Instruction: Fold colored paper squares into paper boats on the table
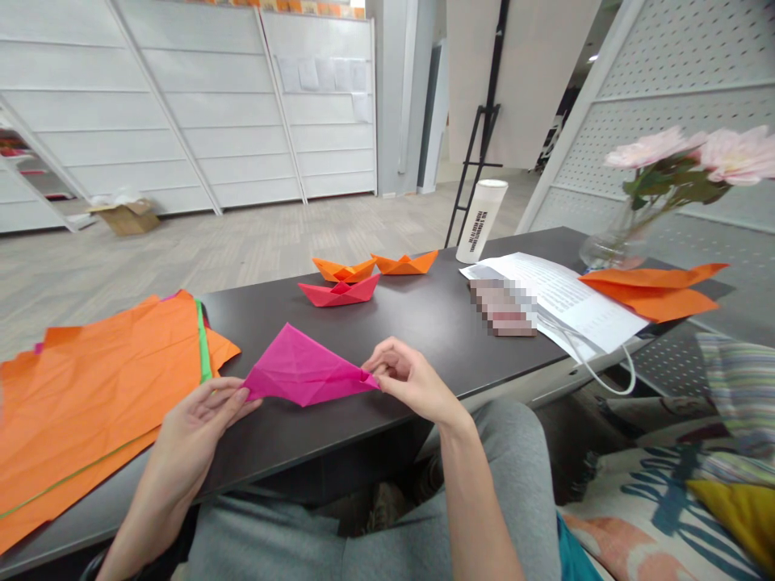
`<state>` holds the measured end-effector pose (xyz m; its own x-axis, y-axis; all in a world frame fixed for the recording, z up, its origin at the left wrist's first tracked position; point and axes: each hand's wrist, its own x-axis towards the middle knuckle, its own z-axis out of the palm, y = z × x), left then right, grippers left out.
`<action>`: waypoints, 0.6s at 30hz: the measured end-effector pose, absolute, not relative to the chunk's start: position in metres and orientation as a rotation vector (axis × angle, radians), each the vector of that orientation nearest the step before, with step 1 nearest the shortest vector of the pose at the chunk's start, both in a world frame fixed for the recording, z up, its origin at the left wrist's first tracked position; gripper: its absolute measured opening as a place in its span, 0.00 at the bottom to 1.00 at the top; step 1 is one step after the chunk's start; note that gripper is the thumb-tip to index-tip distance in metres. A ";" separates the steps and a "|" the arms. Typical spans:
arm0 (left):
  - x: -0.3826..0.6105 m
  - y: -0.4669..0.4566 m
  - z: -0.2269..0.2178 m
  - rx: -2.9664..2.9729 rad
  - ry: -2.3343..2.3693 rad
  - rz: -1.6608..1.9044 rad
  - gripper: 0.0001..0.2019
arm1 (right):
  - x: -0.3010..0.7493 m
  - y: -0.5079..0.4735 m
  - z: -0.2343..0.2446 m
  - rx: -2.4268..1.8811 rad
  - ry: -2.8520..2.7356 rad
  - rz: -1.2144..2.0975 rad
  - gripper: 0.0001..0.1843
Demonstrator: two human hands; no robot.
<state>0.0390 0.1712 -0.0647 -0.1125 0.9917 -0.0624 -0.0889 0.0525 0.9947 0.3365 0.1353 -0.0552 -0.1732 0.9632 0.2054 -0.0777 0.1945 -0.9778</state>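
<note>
A folded sheet of magenta paper is stretched between my two hands, just above the near edge of the dark table. My left hand pinches its left corner between thumb and fingers. At the opposite corner, my right hand is closed on the paper, thumb and fingertips pressed together. The piece has a raised peak at the top left and a point hanging at the bottom. Beyond it stand a red paper boat and two orange ones, an orange paper boat and another orange paper boat.
A stack of orange paper sheets covers the table's left end. To the right are a white cup, a blurred-out flat object, printed sheets, a white cable, folded orange paper and a glass vase with pink flowers.
</note>
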 end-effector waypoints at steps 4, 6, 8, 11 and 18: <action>0.039 0.171 -0.065 1.049 1.245 1.287 0.21 | 0.337 0.134 -0.052 -0.912 -1.533 1.121 0.06; 0.038 0.171 -0.065 1.055 1.240 1.282 0.20 | 0.337 0.134 -0.050 -0.889 -1.595 1.077 0.08; 0.038 0.170 -0.065 1.056 1.234 1.283 0.20 | 0.338 0.134 -0.050 -0.886 -1.603 1.046 0.08; 0.037 0.170 -0.065 1.057 1.226 1.290 0.19 | 0.341 0.134 -0.051 -0.856 -1.582 1.063 0.09; 0.038 0.173 -0.067 1.078 1.225 1.274 0.18 | 0.340 0.134 -0.054 -0.910 -1.492 1.123 0.12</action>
<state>0.0375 0.1733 -0.0673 -0.0779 0.9959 -0.0450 -0.0848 0.0384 0.9957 0.3398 0.1343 -0.0544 -0.2004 0.9401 0.2759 -0.0053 0.2806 -0.9598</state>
